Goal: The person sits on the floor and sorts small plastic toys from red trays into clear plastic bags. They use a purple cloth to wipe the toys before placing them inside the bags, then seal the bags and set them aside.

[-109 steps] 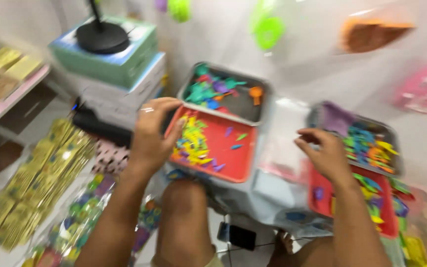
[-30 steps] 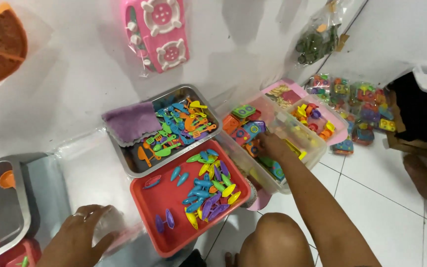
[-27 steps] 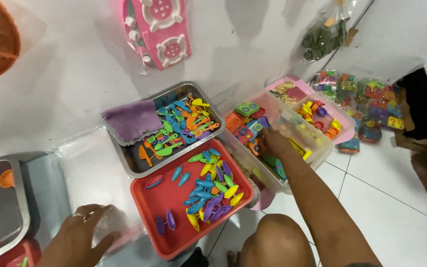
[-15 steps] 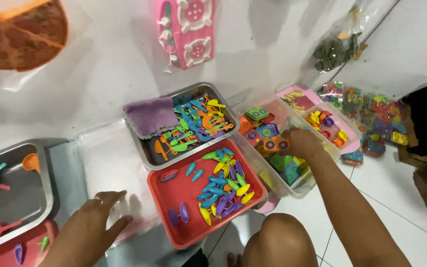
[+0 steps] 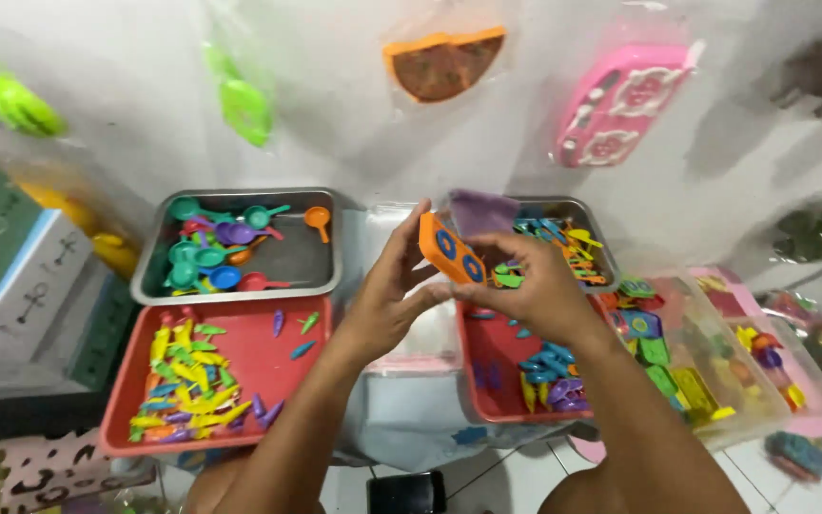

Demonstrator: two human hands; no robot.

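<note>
My right hand (image 5: 533, 286) grips a small orange toy block with blue round dials (image 5: 451, 252), held up over a clear plastic bag (image 5: 420, 333) in the middle. My left hand (image 5: 392, 295) is raised beside it, fingers spread, fingertips touching the block's left end. Below and right of the hands lies a red tray (image 5: 487, 381) with small coloured plastic pieces. Behind it sits a metal tray (image 5: 594, 228) with a purple cloth (image 5: 480, 209) and more pieces.
On the left, a red tray (image 5: 126, 400) holds yellow and purple pieces, and a metal tray (image 5: 306, 281) holds toy pans and spoons. A clear box (image 5: 715, 371) of toy parts stands at right. Bagged toys hang on the white wall. Boxes (image 5: 21, 276) are stacked far left.
The view has swung left. My right hand left the clear box at the right and came to the middle holding the orange block. My left hand rose off the plastic to meet it.
</note>
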